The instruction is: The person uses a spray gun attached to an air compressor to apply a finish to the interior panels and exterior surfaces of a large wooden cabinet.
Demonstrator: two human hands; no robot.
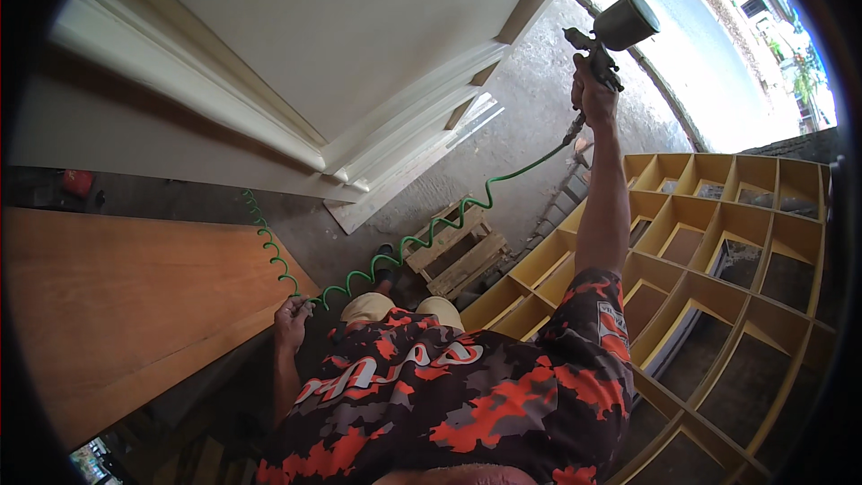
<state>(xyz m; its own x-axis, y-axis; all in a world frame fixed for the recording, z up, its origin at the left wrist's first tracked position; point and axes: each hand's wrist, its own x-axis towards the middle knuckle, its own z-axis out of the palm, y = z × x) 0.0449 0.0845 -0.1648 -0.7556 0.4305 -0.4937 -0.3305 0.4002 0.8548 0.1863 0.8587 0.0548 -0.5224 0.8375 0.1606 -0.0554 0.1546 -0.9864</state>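
Observation:
My right arm reaches far out to the upper right, and my right hand [594, 94] is wrapped round the handle of a spray gun [603, 58]. A grey paint cup [628, 22] sits on top of the gun. From the gun's lower end a green coiled air hose [431, 232] runs down and left to my left hand [293, 319], whose fingers are closed on it. Beyond that hand the hose continues up behind a white panelled piece [296, 27]. The gun is held right of this piece, apart from it.
A brown wooden board [135, 305] lies at left, beside my left hand. At right stands a yellowish wooden frame of many compartments [700, 242], close to my right arm. A small slatted wooden pallet [458, 251] lies on the concrete floor [539, 157]. A bright outdoor area shows at upper right.

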